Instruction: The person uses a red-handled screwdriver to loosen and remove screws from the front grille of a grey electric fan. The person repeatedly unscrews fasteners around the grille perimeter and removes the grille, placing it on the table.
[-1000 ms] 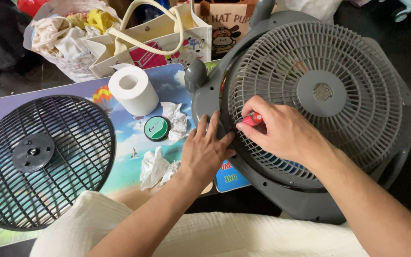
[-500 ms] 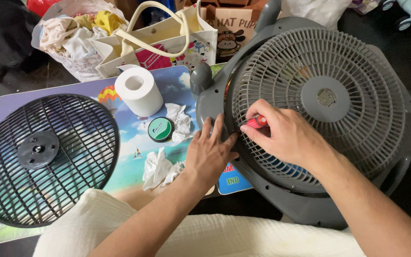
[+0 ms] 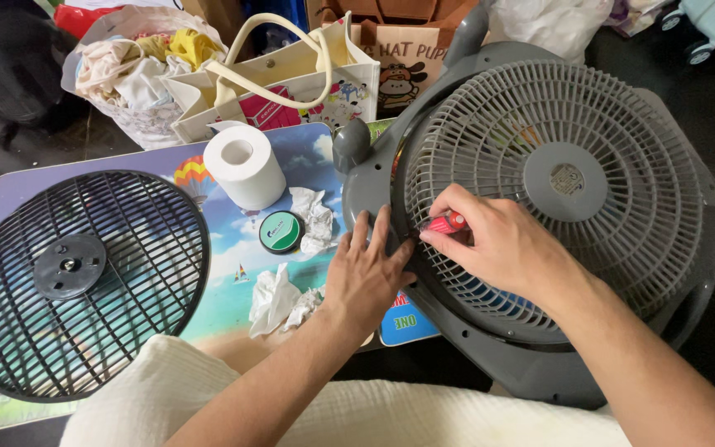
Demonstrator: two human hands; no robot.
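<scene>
A grey box fan [image 3: 539,348] lies flat, its light grey round grille [image 3: 589,116] facing up. My right hand [image 3: 502,244] grips a small red-handled screwdriver [image 3: 446,222], its tip at the left rim of the grille. Flat on the fan's frame just left of that spot rests my left hand [image 3: 366,273], fingers spread and pressing down. The screwdriver's tip is hidden between the two hands.
A black round fan grille [image 3: 76,281] lies on the colourful low table [image 3: 225,248] at the left. Near it are a toilet paper roll [image 3: 243,165], a green round tin [image 3: 280,231] and crumpled tissues [image 3: 279,298]. Bags [image 3: 291,70] stand behind.
Both hands keep their places on the fan; the whole view has only drifted slightly down and right. The screwdriver stays at the same spot on the grille rim.
</scene>
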